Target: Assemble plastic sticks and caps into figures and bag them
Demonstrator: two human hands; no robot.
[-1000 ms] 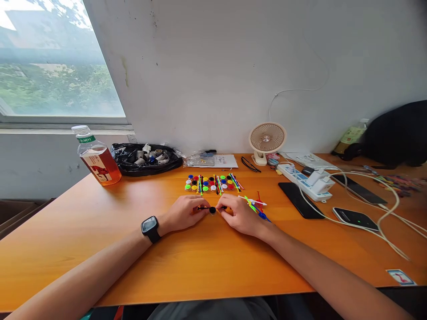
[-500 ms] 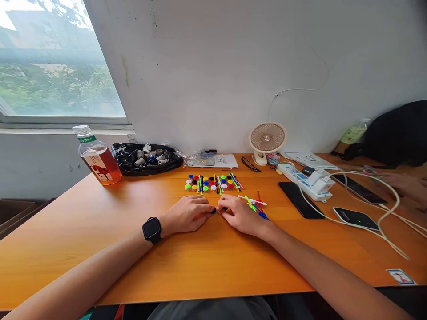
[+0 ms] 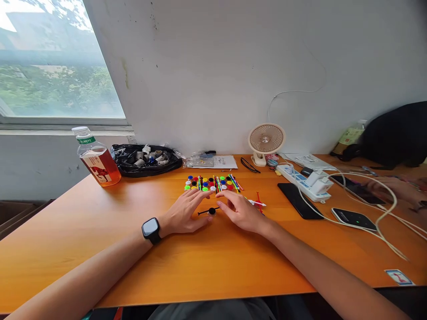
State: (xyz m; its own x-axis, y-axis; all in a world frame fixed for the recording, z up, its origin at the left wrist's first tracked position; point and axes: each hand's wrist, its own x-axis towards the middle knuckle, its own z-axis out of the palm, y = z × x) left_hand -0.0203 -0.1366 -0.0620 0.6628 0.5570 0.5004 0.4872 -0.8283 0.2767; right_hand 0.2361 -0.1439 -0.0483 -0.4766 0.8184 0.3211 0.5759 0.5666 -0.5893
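A black round cap with a thin black stick across it [image 3: 212, 211] stands on the table between my hands. My left hand [image 3: 187, 211], with a black watch [image 3: 151, 228] on its wrist, lies to its left with fingers stretched out and thumb near the cap. From the right, my right hand [image 3: 240, 212] reaches in with fingers apart, close to the stick's right end. Neither hand grips anything. Behind the fingertips sit rows of coloured round caps [image 3: 205, 179] and bundles of coloured sticks [image 3: 218, 182]. White and red stick pieces [image 3: 257, 202] lie partly hidden behind my right hand.
A tea bottle [image 3: 98, 162] and a black plastic bag [image 3: 147, 165] stand at left. Behind are papers [image 3: 227, 162] and a small fan [image 3: 266, 140]. On the right are a black slab [image 3: 296, 201], a power strip [image 3: 302, 182], cables, phones [image 3: 354, 220] and another person's hand [image 3: 396, 189].
Both hands have let go of the black piece and spread their fingers. The cap with its stick now shows on the table. The green and blue pieces at right are now covered by my right hand.
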